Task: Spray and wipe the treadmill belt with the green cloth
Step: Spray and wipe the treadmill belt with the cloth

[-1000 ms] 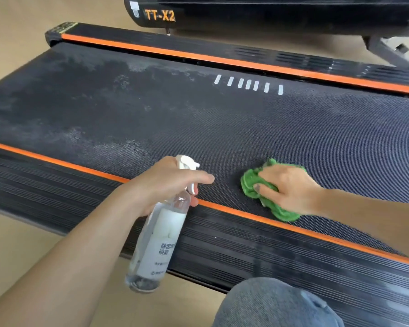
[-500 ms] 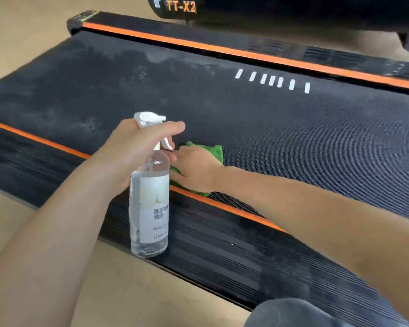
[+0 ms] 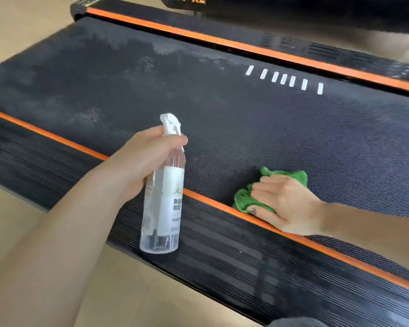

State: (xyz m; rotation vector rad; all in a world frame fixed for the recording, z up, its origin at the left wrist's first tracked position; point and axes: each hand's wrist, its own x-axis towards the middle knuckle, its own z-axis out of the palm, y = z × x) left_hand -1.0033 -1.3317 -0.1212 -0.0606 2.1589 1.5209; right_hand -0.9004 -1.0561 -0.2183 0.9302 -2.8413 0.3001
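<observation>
Fingers (image 3: 175, 139) of left hand (image 3: 137, 161) curled round neck of clear spray bottle (image 3: 162, 208), index over white trigger head; bottle upright, base over ribbed near side rail (image 3: 57, 159). Belt (image 3: 222, 128) beyond showed pale patches at left. Right hand (image 3: 283, 204) gripped bunched green cloth (image 3: 243, 199), fingers curled over it, pressed on belt's near edge against orange strip (image 3: 210, 201). White dashes (image 3: 283, 79) marked far side of belt.
</observation>
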